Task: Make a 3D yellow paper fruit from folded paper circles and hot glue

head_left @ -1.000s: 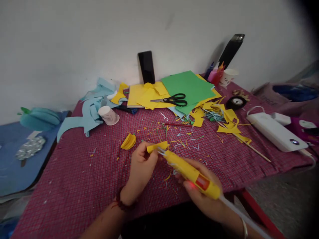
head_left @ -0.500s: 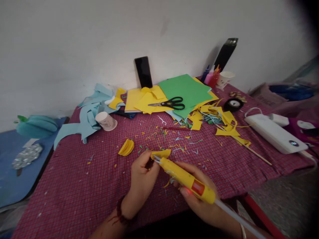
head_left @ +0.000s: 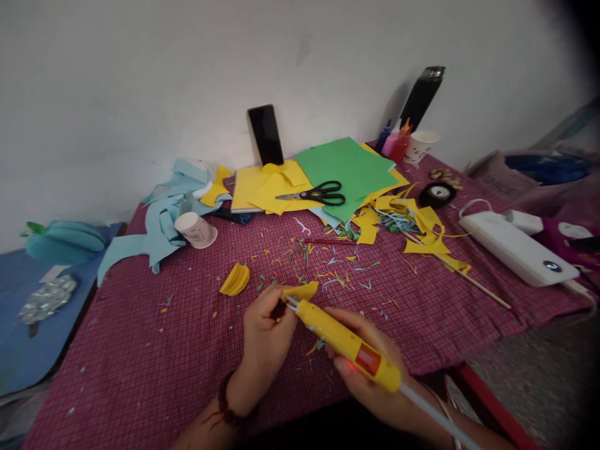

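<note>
My left hand pinches a small yellow paper piece above the front of the table. A yellow glue gun is gripped in my right hand, with a glue stick coming out of its back end. Its nozzle points at the paper, close to my left fingertips; whether it touches cannot be made out. Just beyond my left hand, a stack of folded yellow paper pieces lies on the checked cloth.
Black-handled scissors rest on green paper and yellow sheets. Paper scraps, a thin stick and a white power bank lie to the right. A paper cup stands left; a phone leans on the wall.
The view has shifted slightly, so most things sit a little further left. Both hands keep the same hold, with the glue gun's nozzle still at the yellow paper.
</note>
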Tool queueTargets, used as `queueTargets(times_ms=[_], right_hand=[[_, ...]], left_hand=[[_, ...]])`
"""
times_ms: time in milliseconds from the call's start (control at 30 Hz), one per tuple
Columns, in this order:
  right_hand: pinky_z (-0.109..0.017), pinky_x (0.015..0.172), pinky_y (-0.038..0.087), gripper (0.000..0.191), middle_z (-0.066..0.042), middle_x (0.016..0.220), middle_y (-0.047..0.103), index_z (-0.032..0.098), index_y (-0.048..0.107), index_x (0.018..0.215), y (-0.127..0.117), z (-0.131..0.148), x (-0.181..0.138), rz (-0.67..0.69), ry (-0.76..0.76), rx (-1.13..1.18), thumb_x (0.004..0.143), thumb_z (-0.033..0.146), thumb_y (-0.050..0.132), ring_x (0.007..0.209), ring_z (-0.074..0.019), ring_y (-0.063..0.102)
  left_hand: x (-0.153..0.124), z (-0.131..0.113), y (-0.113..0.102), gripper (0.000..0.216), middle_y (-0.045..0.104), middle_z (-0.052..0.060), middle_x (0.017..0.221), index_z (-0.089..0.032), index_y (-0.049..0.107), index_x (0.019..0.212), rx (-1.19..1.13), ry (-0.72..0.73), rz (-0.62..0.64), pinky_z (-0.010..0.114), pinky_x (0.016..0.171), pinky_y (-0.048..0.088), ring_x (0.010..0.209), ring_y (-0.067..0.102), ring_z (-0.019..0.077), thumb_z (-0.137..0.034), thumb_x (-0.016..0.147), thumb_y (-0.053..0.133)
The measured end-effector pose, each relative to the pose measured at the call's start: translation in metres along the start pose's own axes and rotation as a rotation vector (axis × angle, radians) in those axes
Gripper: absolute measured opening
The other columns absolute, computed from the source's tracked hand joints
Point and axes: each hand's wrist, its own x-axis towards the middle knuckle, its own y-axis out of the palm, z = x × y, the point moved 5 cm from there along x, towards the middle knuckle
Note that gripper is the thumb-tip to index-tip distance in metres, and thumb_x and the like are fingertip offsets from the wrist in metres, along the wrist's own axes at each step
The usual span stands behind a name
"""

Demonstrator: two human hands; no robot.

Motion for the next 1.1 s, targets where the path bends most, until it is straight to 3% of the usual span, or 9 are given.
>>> queueTargets(times_ms=[200, 400, 600, 867, 1100], right_hand=[[-0.033, 0.061, 0.055, 0.055, 0.000, 0.094, 0.064, 0.041, 0.043, 0.127, -0.002, 0.001, 0.002, -0.059, -0.006, 0.000, 0.078, 0.018, 0.054, 0.071, -0.0171, 0.064], [-0.034, 0.069, 0.056, 0.054, -0.001, 0.103, 0.065, 0.039, 0.046, 0.126, -0.004, -0.001, -0.001, -0.083, -0.010, -0.023, 0.077, 0.018, 0.055, 0.082, -0.0187, 0.065], [-0.026, 0.057, 0.053, 0.052, 0.001, 0.092, 0.066, 0.037, 0.049, 0.123, -0.007, -0.001, 0.000, -0.134, -0.015, -0.020, 0.076, 0.016, 0.052, 0.067, -0.0141, 0.063], [-0.025, 0.055, 0.053, 0.051, 0.000, 0.091, 0.067, 0.035, 0.051, 0.120, -0.012, -0.004, 0.000, -0.194, -0.010, -0.041, 0.073, 0.016, 0.053, 0.066, -0.0140, 0.063], [-0.023, 0.054, 0.051, 0.051, 0.002, 0.080, 0.063, 0.035, 0.052, 0.120, -0.017, -0.007, 0.000, -0.232, -0.012, -0.083, 0.073, 0.015, 0.055, 0.061, -0.0121, 0.060]], left_hand=[[0.000, -0.002, -0.001, 0.014, 0.055, -0.002, 0.067, -0.019, 0.061, 0.070, 0.023, 0.002, -0.026, 0.023, 0.056, 0.039, 0.062, 0.049, 0.0122, -0.021, 0.083, 0.058], [0.000, -0.004, -0.002, 0.013, 0.054, -0.002, 0.066, -0.019, 0.063, 0.072, 0.030, 0.019, -0.059, 0.022, 0.055, 0.038, 0.061, 0.048, 0.0111, -0.020, 0.083, 0.057], [-0.001, -0.002, -0.003, 0.012, 0.058, -0.002, 0.069, -0.019, 0.064, 0.075, 0.006, 0.044, -0.077, 0.022, 0.057, 0.044, 0.063, 0.055, 0.0115, -0.021, 0.084, 0.058], [-0.002, -0.004, -0.007, 0.011, 0.063, -0.001, 0.071, -0.019, 0.065, 0.078, -0.002, 0.065, -0.098, 0.023, 0.060, 0.049, 0.065, 0.061, 0.0119, -0.020, 0.086, 0.057], [-0.003, -0.009, -0.009, 0.011, 0.064, -0.002, 0.070, -0.019, 0.066, 0.077, -0.003, 0.083, -0.129, 0.021, 0.059, 0.049, 0.064, 0.061, 0.0107, -0.018, 0.085, 0.058]])
